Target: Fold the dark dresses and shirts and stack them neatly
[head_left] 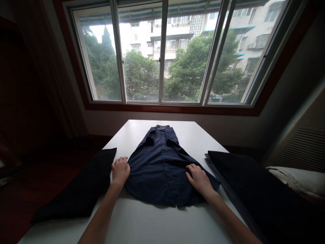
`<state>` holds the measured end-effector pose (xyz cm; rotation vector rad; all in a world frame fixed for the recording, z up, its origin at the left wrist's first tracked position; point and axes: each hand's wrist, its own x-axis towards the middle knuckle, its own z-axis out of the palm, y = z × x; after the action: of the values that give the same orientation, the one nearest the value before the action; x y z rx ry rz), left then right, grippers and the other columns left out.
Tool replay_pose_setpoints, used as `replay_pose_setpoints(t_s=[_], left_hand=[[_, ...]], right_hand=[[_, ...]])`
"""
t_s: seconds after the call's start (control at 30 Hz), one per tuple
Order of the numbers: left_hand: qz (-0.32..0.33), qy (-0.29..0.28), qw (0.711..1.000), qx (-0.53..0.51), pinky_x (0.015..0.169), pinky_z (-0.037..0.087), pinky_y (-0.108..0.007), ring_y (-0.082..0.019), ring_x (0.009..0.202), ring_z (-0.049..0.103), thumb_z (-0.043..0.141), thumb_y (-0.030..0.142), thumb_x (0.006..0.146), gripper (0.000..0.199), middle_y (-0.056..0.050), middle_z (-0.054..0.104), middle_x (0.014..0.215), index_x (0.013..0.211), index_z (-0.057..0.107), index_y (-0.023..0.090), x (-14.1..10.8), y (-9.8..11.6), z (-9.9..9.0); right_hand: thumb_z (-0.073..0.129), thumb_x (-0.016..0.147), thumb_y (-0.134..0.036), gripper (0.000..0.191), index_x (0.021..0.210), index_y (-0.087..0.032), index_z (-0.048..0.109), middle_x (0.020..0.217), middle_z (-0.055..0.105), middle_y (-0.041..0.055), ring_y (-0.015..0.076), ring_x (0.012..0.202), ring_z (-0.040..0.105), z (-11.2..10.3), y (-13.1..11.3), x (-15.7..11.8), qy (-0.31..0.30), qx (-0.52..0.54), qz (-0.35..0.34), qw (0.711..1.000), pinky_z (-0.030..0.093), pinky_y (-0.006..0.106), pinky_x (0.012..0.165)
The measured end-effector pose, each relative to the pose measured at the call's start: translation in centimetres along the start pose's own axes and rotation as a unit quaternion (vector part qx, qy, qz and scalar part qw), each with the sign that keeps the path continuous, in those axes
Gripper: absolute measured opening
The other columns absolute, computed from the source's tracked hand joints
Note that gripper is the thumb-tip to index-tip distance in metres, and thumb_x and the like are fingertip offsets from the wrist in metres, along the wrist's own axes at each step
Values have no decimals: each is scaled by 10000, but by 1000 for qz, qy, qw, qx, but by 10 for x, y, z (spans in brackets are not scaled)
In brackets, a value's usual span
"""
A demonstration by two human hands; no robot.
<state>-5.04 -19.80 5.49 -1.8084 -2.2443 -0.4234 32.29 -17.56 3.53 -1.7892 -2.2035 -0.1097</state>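
A dark navy button-up shirt (157, 173) lies front side up on the white table, collar at the far end and hem towards me. Its sleeves are folded in over the upper front. My left hand (121, 170) rests at the shirt's left edge near the hem, fingers slightly bent and pointing away from me; the thumb side touches the cloth. On the lower right part of the shirt lies my right hand (199, 178), palm down with its fingers apart. Small creases run through the fabric beside it.
Folded black cloth (83, 186) hangs over the table's left edge. To the right sits a stack of dark folded garments (243, 183), with a whitish cloth (299, 179) beyond it. The white table (152, 227) reaches towards a wide window (162, 61).
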Motion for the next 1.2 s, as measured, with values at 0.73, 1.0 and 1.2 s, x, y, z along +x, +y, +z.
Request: replay_pose_setpoints(t_s=[0.73,1.0,1.2], left_hand=[[53,37,997,-40,1129,187,-518,-286,1268,453,453,175,892,325,-124,625,1228,1187,588,172,-3,6,9],[62,68,995,-32,1135,114,-627,-326,1399,324,464,208,911,406,-170,511,1409,1302,547,144,-5,11,22],[55,173,982,-43,1150,50,-608,-311,1483,99,451,263,947,548,-196,95,1602,1474,352,145,-5,16,25]], right_hand=[[461,896,-234,314,1157,-180,627,1225,592,103,245,1158,522,4,-3,0,46,16,-2,999,398,350,963],[454,899,-233,394,1270,-171,571,1303,570,114,249,1206,508,14,0,2,105,-9,-17,994,389,375,1005],[451,916,-299,520,1413,-152,434,1496,398,136,282,1325,407,26,3,3,170,-59,-14,984,319,433,1087]])
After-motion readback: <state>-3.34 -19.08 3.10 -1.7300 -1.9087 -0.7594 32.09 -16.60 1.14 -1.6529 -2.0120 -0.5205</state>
